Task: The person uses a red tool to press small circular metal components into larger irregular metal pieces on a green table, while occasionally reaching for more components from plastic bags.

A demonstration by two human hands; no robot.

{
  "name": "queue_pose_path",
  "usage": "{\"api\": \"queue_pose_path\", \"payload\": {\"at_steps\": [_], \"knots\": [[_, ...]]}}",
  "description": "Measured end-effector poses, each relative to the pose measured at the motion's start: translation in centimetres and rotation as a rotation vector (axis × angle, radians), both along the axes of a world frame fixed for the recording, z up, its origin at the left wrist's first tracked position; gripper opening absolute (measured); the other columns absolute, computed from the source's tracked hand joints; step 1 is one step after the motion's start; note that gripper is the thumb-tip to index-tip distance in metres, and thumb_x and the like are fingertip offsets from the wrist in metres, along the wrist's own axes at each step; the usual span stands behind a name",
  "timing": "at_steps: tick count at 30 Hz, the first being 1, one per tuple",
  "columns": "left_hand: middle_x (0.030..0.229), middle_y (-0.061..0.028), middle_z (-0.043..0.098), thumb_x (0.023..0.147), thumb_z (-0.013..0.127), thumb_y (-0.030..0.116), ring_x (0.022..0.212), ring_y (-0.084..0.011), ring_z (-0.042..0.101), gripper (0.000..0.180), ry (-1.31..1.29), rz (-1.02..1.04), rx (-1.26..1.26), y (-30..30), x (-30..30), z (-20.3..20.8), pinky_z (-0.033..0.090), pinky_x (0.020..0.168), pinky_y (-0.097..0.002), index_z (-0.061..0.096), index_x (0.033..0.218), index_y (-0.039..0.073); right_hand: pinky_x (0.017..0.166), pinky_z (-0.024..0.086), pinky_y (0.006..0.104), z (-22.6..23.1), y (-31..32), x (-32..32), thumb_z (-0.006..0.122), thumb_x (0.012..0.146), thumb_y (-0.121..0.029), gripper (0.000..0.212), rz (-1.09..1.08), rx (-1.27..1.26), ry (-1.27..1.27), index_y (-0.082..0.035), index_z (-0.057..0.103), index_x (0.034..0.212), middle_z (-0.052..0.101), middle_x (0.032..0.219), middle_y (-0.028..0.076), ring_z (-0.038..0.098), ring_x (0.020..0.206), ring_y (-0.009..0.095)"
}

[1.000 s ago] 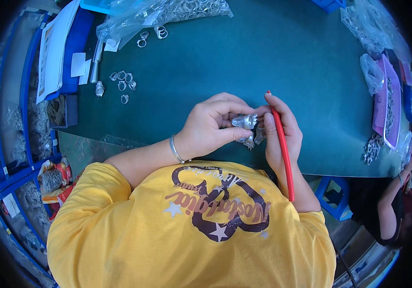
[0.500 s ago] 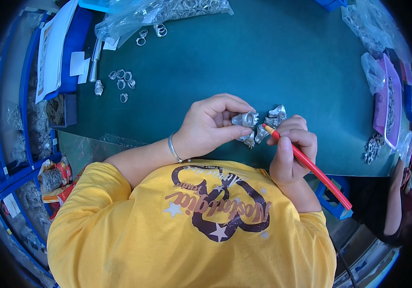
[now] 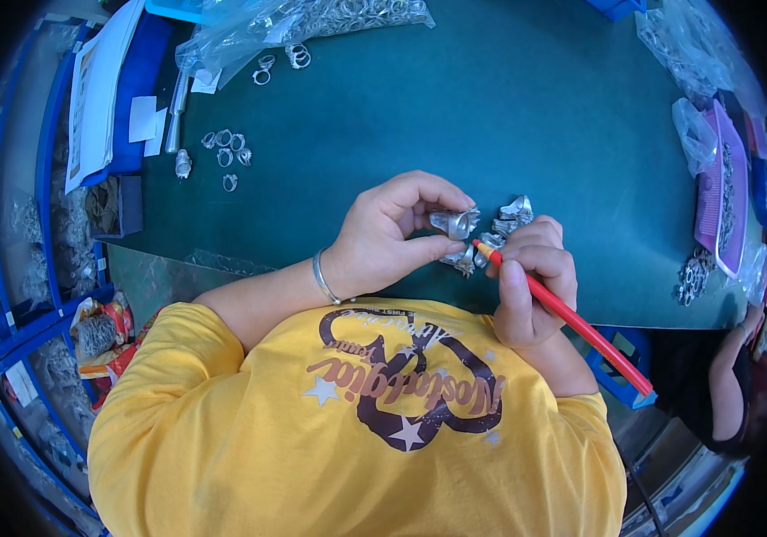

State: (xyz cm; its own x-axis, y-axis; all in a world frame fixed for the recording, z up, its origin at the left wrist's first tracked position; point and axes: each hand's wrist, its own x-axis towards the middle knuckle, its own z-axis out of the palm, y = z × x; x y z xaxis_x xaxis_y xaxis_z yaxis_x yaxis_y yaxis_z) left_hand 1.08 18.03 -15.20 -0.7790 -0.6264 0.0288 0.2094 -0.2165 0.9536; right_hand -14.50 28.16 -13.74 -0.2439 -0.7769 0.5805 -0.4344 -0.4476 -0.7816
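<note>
Between the thumb and fingers of my left hand (image 3: 383,224) is a chunky silver ring-like metal piece (image 3: 455,224) with a jagged end, held just above the table. My right hand (image 3: 535,286) grips a red pencil (image 3: 589,336) like a pen, its tip close to the lower edge of that piece; whether they touch I cannot tell. A silver cluster (image 3: 515,213) lies just beyond my right fingers. Another silver piece (image 3: 461,260) shows below my left thumb. My right fingers partly cover more silver metal between these.
Several silver rings (image 3: 225,157) lie on the green tabletop (image 3: 491,107) at the left, near a metal rod (image 3: 174,130). A clear bag of rings (image 3: 347,18) is at the back. A purple basket (image 3: 710,192) stands at the right edge, and another person's arm (image 3: 728,389) shows beyond it.
My right hand and the pencil have shifted a little to the left and down, bringing the tip nearer the held piece. My left hand has turned that piece slightly.
</note>
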Motion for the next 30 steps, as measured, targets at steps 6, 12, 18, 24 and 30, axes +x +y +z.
{"api": "queue_pose_path", "payload": {"at_steps": [6, 12, 18, 24, 30], "knots": [[0.107, -0.0124, 0.06, 0.074, 0.067, -0.01, 0.1, -0.0167, 0.058, 0.056, -0.156, 0.07, -0.325, 0.1, 0.2, 0.4, 0.048, 0.084, -0.0282, 0.04, 0.121, 0.004, 0.07, 0.041, 0.0349, 0.0, -0.1, 0.1, 0.057, 0.075, 0.003, 0.014, -0.007, -0.005, -0.007, -0.003, 0.053, 0.087, 0.061, 0.074, 0.007, 0.055, 0.064, 0.02], [0.102, -0.0108, 0.062, 0.069, 0.07, -0.006, 0.092, -0.0174, 0.06, 0.048, -0.201, 0.128, -0.646, -0.3, 0.3, 1.1, 0.049, 0.077, -0.0262, 0.052, 0.113, 0.003, 0.069, 0.043, 0.0309, -0.1, -1.0, 0.4, 0.07, 0.071, 0.003, 0.028, 0.0, 0.093, 0.078, -0.001, 0.057, 0.096, 0.063, 0.078, 0.007, 0.058, 0.068, 0.021], [0.098, -0.0081, 0.057, 0.069, 0.075, 0.0, 0.08, -0.0129, 0.056, 0.055, -0.167, 0.114, -0.516, -0.1, -0.1, 1.3, 0.048, 0.069, -0.0239, 0.051, 0.118, 0.003, 0.067, 0.046, 0.0285, -0.8, -0.7, 1.6, 0.072, 0.07, 0.005, 0.029, -0.12, 0.177, -0.168, -0.003, 0.054, 0.09, 0.064, 0.082, 0.01, 0.059, 0.072, 0.019], [0.11, -0.0121, 0.058, 0.08, 0.066, -0.002, 0.092, -0.0133, 0.06, 0.044, -0.154, -0.082, 0.229, -0.5, 0.2, 1.4, 0.051, 0.078, -0.0239, 0.049, 0.12, -0.005, 0.07, 0.047, 0.0297, -1.0, -0.9, 1.1, 0.068, 0.069, 0.011, 0.032, -0.063, 0.113, -0.152, -0.003, 0.05, 0.092, 0.066, 0.085, 0.014, 0.062, 0.076, 0.021], [0.102, -0.0115, 0.06, 0.078, 0.067, -0.004, 0.09, -0.0137, 0.061, 0.039, -0.165, -0.101, 0.177, -0.3, 0.2, 1.2, 0.052, 0.077, -0.0236, 0.051, 0.114, -0.005, 0.073, 0.048, 0.0284, -1.0, -0.8, 1.1, 0.068, 0.07, 0.01, 0.034, -0.059, 0.134, -0.174, -0.003, 0.048, 0.094, 0.066, 0.088, 0.015, 0.064, 0.08, 0.02]]}}
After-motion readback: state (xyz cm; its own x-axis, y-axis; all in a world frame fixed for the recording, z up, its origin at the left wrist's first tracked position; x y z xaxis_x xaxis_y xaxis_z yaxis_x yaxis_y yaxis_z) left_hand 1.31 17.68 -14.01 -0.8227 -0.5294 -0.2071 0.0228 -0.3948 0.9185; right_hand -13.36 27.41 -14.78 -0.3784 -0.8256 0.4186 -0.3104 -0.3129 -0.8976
